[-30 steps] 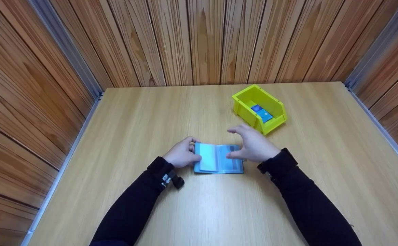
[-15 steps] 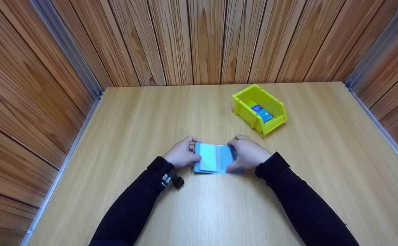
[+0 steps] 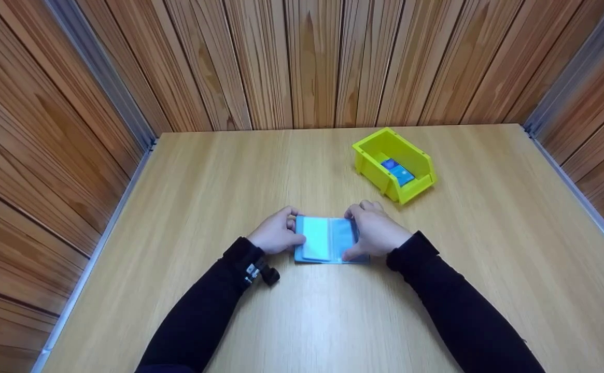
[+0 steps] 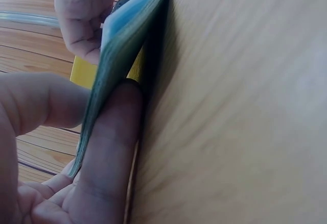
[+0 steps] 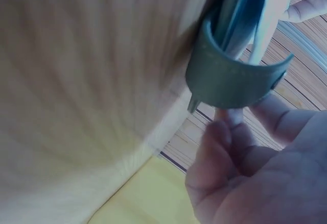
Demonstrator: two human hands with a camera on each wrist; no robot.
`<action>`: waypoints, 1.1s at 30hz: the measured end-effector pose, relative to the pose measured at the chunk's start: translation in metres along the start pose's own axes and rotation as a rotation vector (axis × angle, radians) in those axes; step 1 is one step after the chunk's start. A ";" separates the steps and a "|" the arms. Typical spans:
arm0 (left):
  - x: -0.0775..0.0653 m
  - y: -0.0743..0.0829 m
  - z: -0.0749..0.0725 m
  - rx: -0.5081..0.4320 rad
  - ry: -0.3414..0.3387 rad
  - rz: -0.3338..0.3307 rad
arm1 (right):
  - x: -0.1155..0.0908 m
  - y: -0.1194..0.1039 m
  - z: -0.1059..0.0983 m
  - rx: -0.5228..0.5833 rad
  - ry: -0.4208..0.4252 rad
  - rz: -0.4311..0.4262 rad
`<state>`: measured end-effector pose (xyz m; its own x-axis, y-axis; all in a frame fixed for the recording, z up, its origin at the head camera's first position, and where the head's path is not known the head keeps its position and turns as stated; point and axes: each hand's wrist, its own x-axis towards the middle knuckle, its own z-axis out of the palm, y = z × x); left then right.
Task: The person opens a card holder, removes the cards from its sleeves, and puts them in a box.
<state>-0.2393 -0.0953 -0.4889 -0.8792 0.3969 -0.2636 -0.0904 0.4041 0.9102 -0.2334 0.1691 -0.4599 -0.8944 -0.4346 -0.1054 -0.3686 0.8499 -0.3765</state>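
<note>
A blue card holder (image 3: 316,238) with clear sleeves lies spread out on the table. My left hand (image 3: 276,233) pinches its left side; in the left wrist view one finger (image 4: 110,142) is tucked between the cover (image 4: 120,45) and the table. On the right half, my right hand (image 3: 382,230) grips the card holder, its thumb near the front edge and its fingers at the back edge. The right wrist view shows the curved closing strap (image 5: 235,78) standing out in front of my right hand (image 5: 260,168). My right hand hides part of the right half.
A yellow-green bin (image 3: 369,168) stands behind my right hand, with blue printed cards (image 3: 399,172) inside. Wood-plank walls (image 3: 312,62) edge the table (image 3: 219,176) at the back and both sides.
My right hand, spread over the right half a second ago, has come down and closed onto it, staying nearly still over the last half second. The left hand keeps its place.
</note>
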 end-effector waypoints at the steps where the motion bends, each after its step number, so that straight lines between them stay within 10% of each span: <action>1: 0.000 0.000 0.000 0.002 0.000 0.000 | 0.000 0.000 0.000 0.010 -0.002 0.008; 20: 0.000 0.001 -0.001 0.006 0.004 -0.004 | 0.003 -0.006 -0.008 0.281 -0.031 0.133; 33: 0.001 0.000 -0.001 0.011 0.025 0.017 | -0.010 -0.028 -0.007 0.355 0.007 -0.084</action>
<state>-0.2402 -0.0962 -0.4892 -0.8921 0.3830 -0.2395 -0.0700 0.4065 0.9110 -0.2161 0.1512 -0.4420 -0.8670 -0.4954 -0.0545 -0.3312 0.6544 -0.6798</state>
